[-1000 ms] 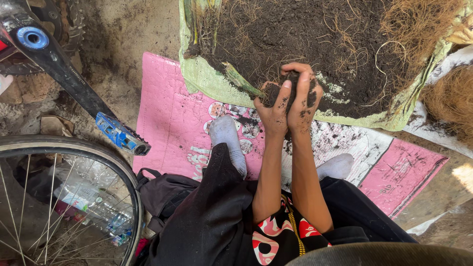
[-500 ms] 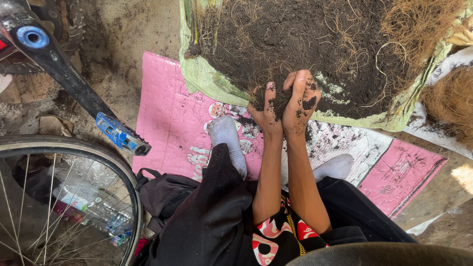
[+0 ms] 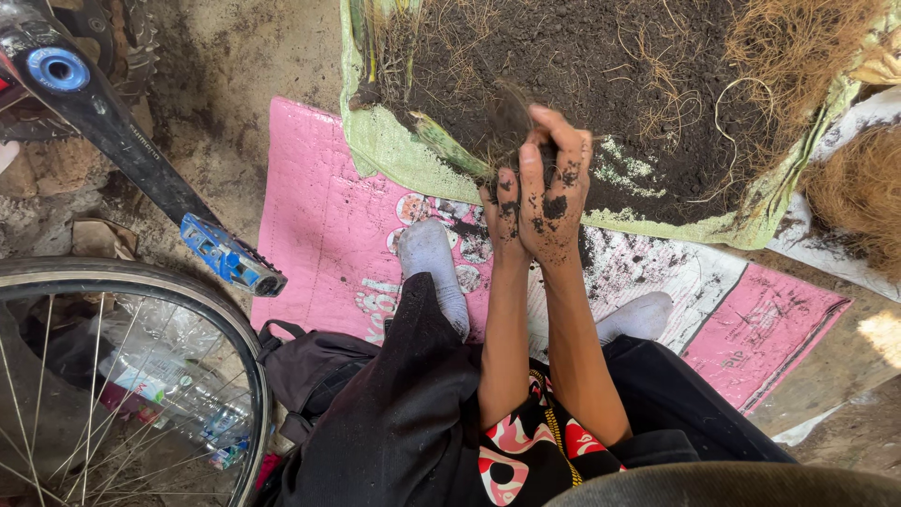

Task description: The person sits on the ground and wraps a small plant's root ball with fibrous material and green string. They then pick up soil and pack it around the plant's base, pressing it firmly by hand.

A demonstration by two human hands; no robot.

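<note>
1. Pink woven sack, flattened and rectangular, spread on the ground as a mat, printed with a round coloured emblem and pale lettering near the middle.
2. Green woven sheet above it, rumpled at the edge, heaped with dark crumbly soil threaded with pale roots and dry straw.
3. Brown fibrous tuft at the right margin, coarse and hairy.
4. Clump of soil and roots, dark and tapered, raised just over the sheet's near edge, pinched between both hands.
5. Left hand and right hand pressed close together, fingers curled and closed round the clump, smeared with dirt.
6. Grey socks, black trousers, bicycle wheel and blue pedal lower left.
</note>
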